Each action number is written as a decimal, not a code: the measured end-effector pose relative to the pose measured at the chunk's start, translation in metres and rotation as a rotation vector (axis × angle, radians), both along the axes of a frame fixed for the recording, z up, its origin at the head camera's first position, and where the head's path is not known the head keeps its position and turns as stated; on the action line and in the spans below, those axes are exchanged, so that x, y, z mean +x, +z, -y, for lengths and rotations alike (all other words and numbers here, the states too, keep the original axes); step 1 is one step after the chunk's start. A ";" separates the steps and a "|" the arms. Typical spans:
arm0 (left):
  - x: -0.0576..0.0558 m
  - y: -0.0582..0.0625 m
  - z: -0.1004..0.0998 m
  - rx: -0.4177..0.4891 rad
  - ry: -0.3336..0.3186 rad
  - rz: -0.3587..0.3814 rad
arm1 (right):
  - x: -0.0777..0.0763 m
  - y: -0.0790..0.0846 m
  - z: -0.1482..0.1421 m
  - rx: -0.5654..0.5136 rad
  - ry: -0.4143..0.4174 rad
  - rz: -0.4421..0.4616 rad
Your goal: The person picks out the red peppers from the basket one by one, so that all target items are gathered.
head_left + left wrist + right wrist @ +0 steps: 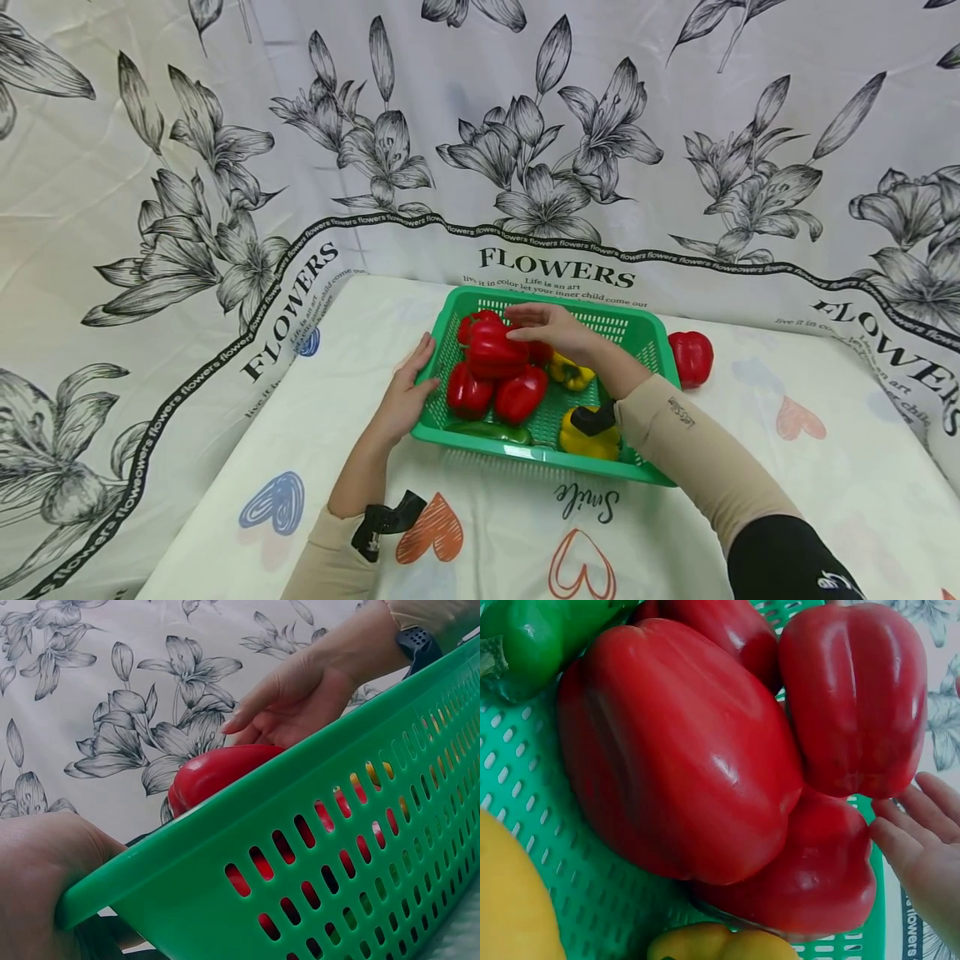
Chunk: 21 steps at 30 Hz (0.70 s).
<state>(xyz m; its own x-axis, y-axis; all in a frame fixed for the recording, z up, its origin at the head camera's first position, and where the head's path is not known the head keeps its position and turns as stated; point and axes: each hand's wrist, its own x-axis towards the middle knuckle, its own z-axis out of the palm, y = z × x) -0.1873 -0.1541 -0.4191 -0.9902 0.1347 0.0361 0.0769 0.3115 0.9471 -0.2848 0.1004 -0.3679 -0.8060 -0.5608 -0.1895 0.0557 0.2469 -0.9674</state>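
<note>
My left hand (405, 396) is at the left rim of a green plastic basket (438, 421), holding it with the thumb over the edge. Inside, several red bell peppers are heaped at the left, and one red bell pepper (497, 350) lies on top. My right hand (557, 329) reaches over the heap from the right. Its fingers are extended beside the top pepper, and the fingertips (881, 817) are close to its end; whether they touch is unclear. A green pepper (491, 431) and two yellow bell peppers (572, 372) (588, 442) lie lower in the basket.
Outside the basket, on the right, a lone red bell pepper (692, 358) sits on the white tablecloth (757, 467) printed with hearts. A white flower-printed cloth (465, 67) hangs behind and to the left.
</note>
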 end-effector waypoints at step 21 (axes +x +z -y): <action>0.000 0.000 -0.001 0.002 0.004 0.001 | 0.005 -0.012 0.020 0.023 -0.005 0.147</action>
